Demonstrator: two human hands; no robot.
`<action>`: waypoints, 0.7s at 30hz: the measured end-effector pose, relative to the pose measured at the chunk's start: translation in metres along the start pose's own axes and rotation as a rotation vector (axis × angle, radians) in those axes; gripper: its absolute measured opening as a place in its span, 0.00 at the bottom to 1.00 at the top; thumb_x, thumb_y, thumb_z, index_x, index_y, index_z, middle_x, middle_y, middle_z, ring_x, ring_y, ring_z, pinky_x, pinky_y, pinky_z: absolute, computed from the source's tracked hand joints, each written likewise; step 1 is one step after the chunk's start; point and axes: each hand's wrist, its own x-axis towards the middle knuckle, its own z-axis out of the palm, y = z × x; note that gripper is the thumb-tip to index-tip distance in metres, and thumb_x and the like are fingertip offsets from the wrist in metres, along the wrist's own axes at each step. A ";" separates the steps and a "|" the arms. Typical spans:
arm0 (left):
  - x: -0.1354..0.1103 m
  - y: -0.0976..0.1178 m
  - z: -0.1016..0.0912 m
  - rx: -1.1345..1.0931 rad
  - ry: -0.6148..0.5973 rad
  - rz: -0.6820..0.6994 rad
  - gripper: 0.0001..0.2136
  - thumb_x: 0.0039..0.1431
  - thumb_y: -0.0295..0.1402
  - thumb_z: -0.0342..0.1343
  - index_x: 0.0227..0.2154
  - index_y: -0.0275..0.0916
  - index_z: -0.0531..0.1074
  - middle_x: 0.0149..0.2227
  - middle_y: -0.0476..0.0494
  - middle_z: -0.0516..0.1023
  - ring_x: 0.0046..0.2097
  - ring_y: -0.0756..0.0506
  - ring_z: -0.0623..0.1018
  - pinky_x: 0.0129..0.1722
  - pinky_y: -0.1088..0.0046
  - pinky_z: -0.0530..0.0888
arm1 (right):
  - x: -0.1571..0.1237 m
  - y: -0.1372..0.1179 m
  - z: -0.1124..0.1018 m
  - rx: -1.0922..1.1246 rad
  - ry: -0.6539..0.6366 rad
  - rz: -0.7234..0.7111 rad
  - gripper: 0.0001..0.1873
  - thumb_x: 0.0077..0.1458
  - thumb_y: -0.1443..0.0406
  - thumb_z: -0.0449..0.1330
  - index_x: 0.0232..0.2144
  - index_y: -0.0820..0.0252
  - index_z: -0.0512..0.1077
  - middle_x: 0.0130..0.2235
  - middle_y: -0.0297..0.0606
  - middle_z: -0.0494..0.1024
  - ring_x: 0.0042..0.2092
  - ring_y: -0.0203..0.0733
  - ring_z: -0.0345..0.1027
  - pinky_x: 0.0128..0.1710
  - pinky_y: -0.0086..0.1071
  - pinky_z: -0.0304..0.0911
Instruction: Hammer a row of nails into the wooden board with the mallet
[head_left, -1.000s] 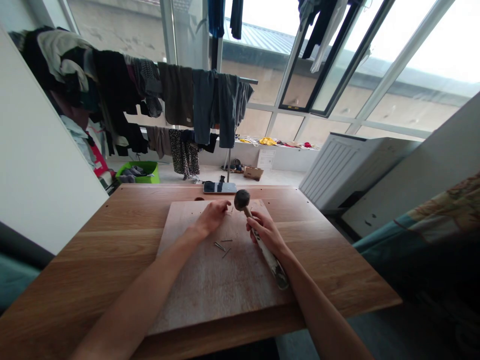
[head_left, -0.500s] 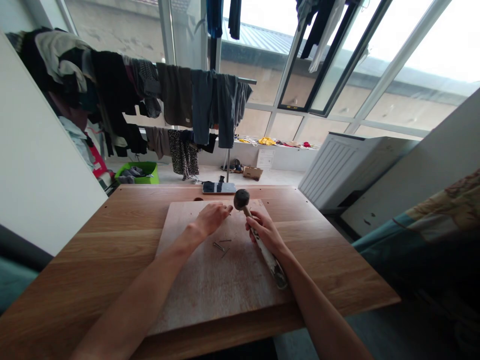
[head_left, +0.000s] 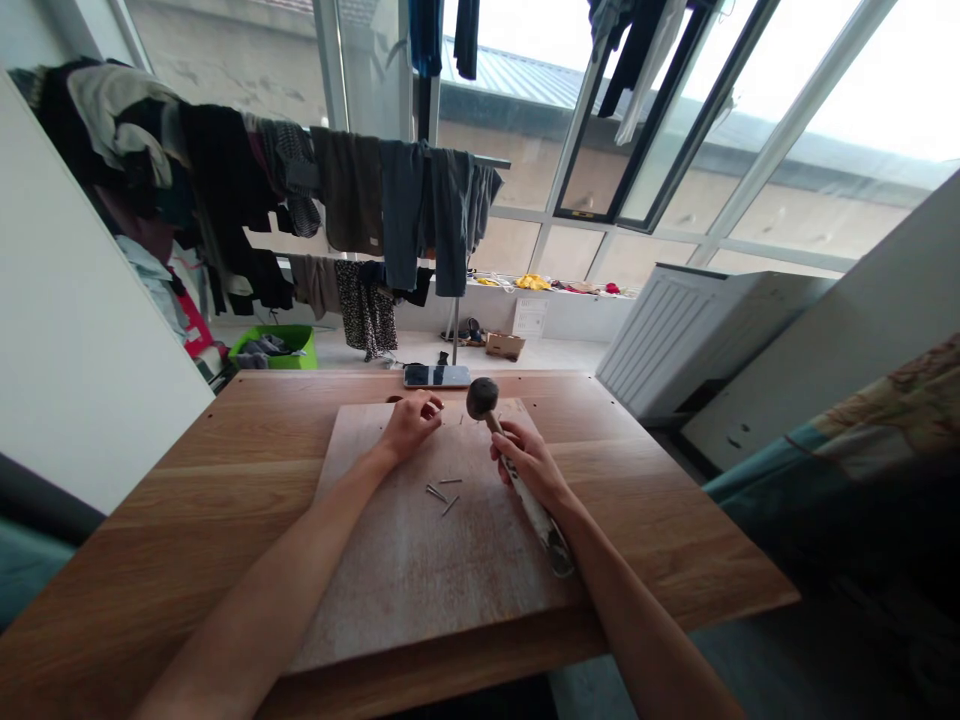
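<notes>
My right hand (head_left: 531, 462) is closed around the worn, pale-patched handle of a mallet (head_left: 541, 525). The mallet's dark rounded head is raised over the far part of a wooden board (head_left: 420, 570). A thin nail (head_left: 461, 420) stands upright in the board, left of the mallet head. Over the board's far left part is my left hand (head_left: 411, 425), its fingers loosely curled and apart, with nothing visible in them. It is a short way left of the standing nail. Several loose nails (head_left: 451, 505) lie on the board between my forearms.
The board lies on a wood-grain table (head_left: 247, 500). At the table's far edge is a phone (head_left: 436, 376), with a small brown round object (head_left: 395, 399) nearby, partly behind my left hand. Beyond are a green basket (head_left: 300, 350), a clothes rack with laundry (head_left: 349, 190) and windows.
My left hand has let go of the upright nail and moved left, leaving that nail standing in view. My right hand and the mallet have hardly moved.
</notes>
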 end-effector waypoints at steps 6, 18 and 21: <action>0.000 0.001 -0.002 -0.035 -0.072 -0.052 0.07 0.56 0.34 0.57 0.32 0.37 0.77 0.34 0.44 0.82 0.35 0.45 0.80 0.39 0.71 0.77 | 0.001 0.002 -0.001 -0.004 -0.003 -0.007 0.22 0.54 0.50 0.62 0.42 0.60 0.69 0.26 0.28 0.71 0.16 0.30 0.62 0.12 0.25 0.55; 0.000 -0.010 0.003 0.029 -0.045 0.057 0.04 0.53 0.28 0.61 0.30 0.37 0.80 0.37 0.42 0.82 0.42 0.44 0.79 0.47 0.69 0.74 | 0.007 -0.018 0.013 0.043 0.012 0.003 0.22 0.52 0.51 0.62 0.41 0.61 0.69 0.25 0.28 0.70 0.16 0.30 0.61 0.12 0.24 0.55; -0.001 -0.016 0.008 -0.019 -0.003 0.083 0.03 0.53 0.26 0.61 0.30 0.38 0.80 0.37 0.43 0.81 0.41 0.45 0.79 0.44 0.70 0.74 | 0.017 -0.029 0.018 0.038 0.023 0.022 0.19 0.50 0.52 0.63 0.36 0.61 0.68 0.23 0.27 0.69 0.15 0.30 0.60 0.11 0.24 0.54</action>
